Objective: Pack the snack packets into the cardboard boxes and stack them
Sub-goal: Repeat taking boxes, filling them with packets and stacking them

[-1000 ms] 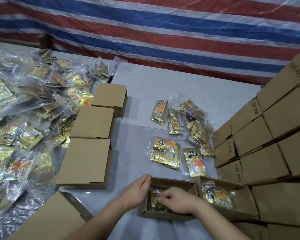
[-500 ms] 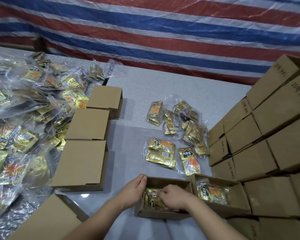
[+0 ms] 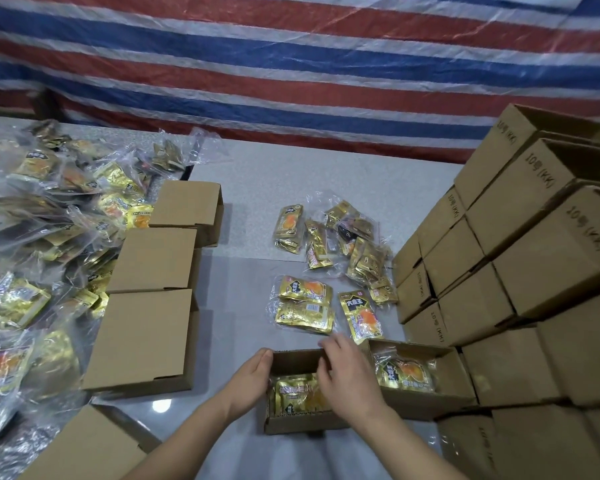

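An open cardboard box (image 3: 302, 426) sits at the near middle of the table with a gold snack packet (image 3: 297, 396) lying inside. My left hand (image 3: 252, 377) holds the box's left wall. Over the box, my right hand (image 3: 349, 379) reaches forward, its fingertips touching the far wall. Right beside it stands a second open box (image 3: 426, 405) holding a bagged packet (image 3: 406, 374). Loose bagged packets (image 3: 305, 303) and a single packet (image 3: 361, 318) lie just beyond the boxes, with a further cluster (image 3: 354, 244) behind.
Three closed boxes (image 3: 142, 337) line up on the left, with another (image 3: 80, 448) at the near left. A tall stack of boxes (image 3: 534, 271) fills the right side. A big pile of bagged packets (image 3: 32, 254) covers the left. A striped tarp hangs behind.
My right hand has lifted off the packet in the box and moved forward to the box's far wall. The left hand stays at the left wall.
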Action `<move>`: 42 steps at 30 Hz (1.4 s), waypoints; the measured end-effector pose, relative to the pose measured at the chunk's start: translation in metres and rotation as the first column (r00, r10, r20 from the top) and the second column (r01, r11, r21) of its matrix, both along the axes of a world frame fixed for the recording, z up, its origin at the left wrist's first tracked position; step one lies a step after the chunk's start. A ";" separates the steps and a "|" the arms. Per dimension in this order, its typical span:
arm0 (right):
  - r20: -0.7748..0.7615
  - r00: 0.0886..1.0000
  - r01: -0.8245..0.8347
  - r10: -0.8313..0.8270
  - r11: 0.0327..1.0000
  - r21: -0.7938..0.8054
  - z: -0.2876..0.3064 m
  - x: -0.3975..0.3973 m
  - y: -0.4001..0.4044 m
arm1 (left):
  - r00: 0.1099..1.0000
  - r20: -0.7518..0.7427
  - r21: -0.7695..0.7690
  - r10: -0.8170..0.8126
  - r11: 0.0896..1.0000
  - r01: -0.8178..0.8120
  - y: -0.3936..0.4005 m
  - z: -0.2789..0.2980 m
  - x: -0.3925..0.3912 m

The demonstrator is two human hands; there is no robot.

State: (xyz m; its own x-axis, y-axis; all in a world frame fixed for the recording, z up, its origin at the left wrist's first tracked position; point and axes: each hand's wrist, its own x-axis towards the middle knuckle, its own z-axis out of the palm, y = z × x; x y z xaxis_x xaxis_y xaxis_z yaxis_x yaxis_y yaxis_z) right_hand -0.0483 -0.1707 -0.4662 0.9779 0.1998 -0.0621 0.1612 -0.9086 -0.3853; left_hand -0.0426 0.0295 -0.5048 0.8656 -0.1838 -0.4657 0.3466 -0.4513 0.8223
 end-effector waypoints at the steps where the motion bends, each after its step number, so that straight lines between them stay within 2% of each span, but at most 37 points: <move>1: 0.006 1.000 -0.022 0.023 0.998 -0.059 0.000 0.004 -0.004 | 1.000 -0.007 0.002 -0.004 1.000 0.004 0.000 0.002 0.000; 4: -0.155 0.985 -0.109 0.069 0.957 -0.270 0.000 0.011 -0.005 | 1.000 -0.001 0.032 -0.022 0.999 0.022 -0.002 0.008 -0.001; 8: -0.189 0.980 -0.133 0.062 0.910 -0.394 -0.002 -0.004 0.007 | 0.999 0.008 0.064 -0.042 0.997 0.041 0.004 0.010 -0.010; 11: -0.169 0.983 -0.129 0.069 0.919 -0.372 -0.008 -0.026 0.010 | 0.999 0.042 0.077 -0.028 0.997 0.025 0.010 0.002 -0.029; 16: -0.125 0.990 -0.098 0.062 0.945 -0.313 -0.018 -0.070 0.000 | 0.989 0.070 0.047 0.127 0.990 -0.130 -0.005 -0.011 -0.075; 26: -0.081 0.996 0.023 -0.037 0.985 -0.170 -0.021 -0.103 -0.081 | 0.991 0.063 0.052 0.116 0.992 -0.119 -0.083 -0.006 -0.090; 30: -0.052 0.993 0.099 -0.105 0.990 -0.099 -0.022 -0.113 -0.127 | 0.992 0.015 0.063 0.128 0.990 -0.129 -0.130 -0.005 -0.099; 33: 0.010 0.985 0.173 -0.173 0.980 -0.098 -0.025 -0.119 -0.154 | 0.991 -0.011 0.031 0.137 0.990 -0.136 -0.159 -0.003 -0.104; 35: -0.011 0.978 0.204 -0.206 0.973 -0.105 -0.024 -0.120 -0.167 | 0.988 -0.029 0.013 0.150 0.989 -0.150 -0.173 -0.002 -0.104; 37: -0.059 0.981 0.179 -0.186 0.978 -0.108 -0.026 -0.117 -0.176 | 0.985 -0.048 0.008 0.164 0.986 -0.164 -0.183 -0.001 -0.101; 42: -0.058 0.989 0.131 -0.139 0.983 -0.127 -0.021 -0.095 -0.187 | 0.979 -0.042 -0.015 0.199 0.980 -0.200 -0.203 0.005 -0.086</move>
State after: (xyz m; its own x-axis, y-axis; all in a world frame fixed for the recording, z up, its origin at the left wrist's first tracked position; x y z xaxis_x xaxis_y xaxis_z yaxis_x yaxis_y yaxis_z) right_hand -0.1434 -0.3573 -0.4876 0.9882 0.0531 -0.1437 0.0117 -0.9613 -0.2752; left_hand -0.1287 -0.1731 -0.4993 0.8667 -0.0182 -0.4985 0.4607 -0.3541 0.8139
